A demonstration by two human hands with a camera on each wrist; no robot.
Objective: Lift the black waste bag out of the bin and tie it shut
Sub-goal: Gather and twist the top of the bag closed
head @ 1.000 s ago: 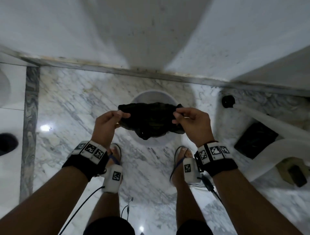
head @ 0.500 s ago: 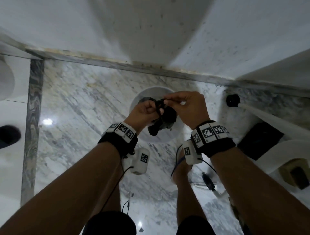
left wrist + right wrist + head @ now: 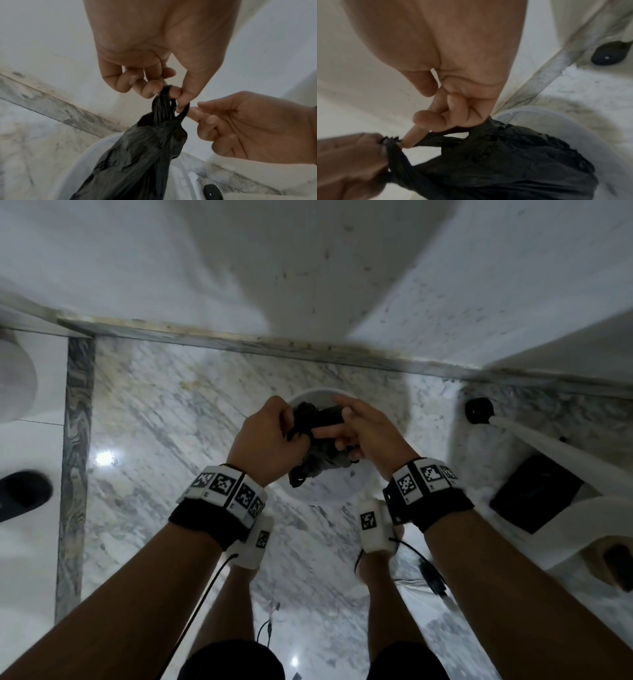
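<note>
Marble floor (image 3: 154, 440), grey-veined, meets a white wall (image 3: 137, 268) along a stained skirting strip. White round bin (image 3: 318, 494) stands on the floor close to the wall. Black waste bag (image 3: 322, 460) is lifted clear above the bin opening, its body hanging down toward the bin.

Left hand (image 3: 267, 440): fingers (image 3: 150, 88) curled, thumb and fingertips pinching a gathered, twisted strand of the bag's mouth.

Right hand (image 3: 370, 436): index finger extended and hooked through a loop of bag film beside the left hand's pinch; remaining fingers (image 3: 458, 116) curled, gripping the bag edge against the palm.

Both hands are close together, nearly touching at the strand. Whether a knot is closed cannot be told.

Tracking bands sit on both wrists. A black sandal (image 3: 20, 494) lies on the floor at far left.
</note>
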